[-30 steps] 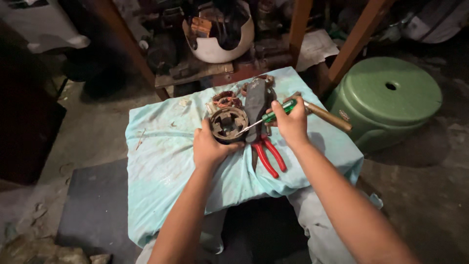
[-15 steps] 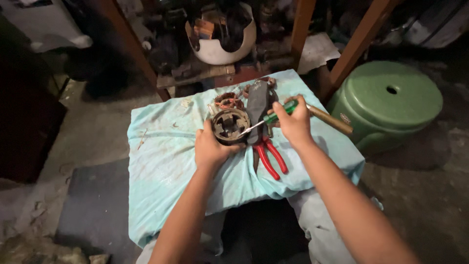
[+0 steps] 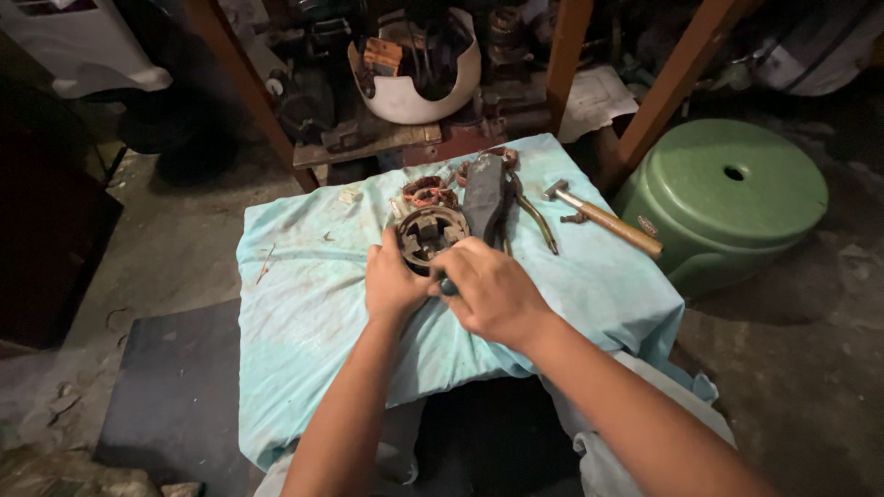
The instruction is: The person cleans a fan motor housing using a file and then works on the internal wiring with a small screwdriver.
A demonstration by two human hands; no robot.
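Dim cluttered workshop floor, pale blue cloth (image 3: pixel 304 304) as work surface, round rusty metal motor housing (image 3: pixel 425 236) (hollow, dark inside) just above both hands, left hand (image 3: pixel 393 285) gripping its rim, right hand (image 3: pixel 490 293) curled beside it, contents unclear, hammer (image 3: pixel 603 218) farther right.

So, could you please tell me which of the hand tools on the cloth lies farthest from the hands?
The wooden-handled hammer, at the cloth's right edge near the green stool. The dark pliers-like tools lie closer, just beyond the right hand.

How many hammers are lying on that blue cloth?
1. The hammer lies at the cloth's far right edge, beside the green stool, head pointing toward the dark tool. Others could be hidden under the hands.
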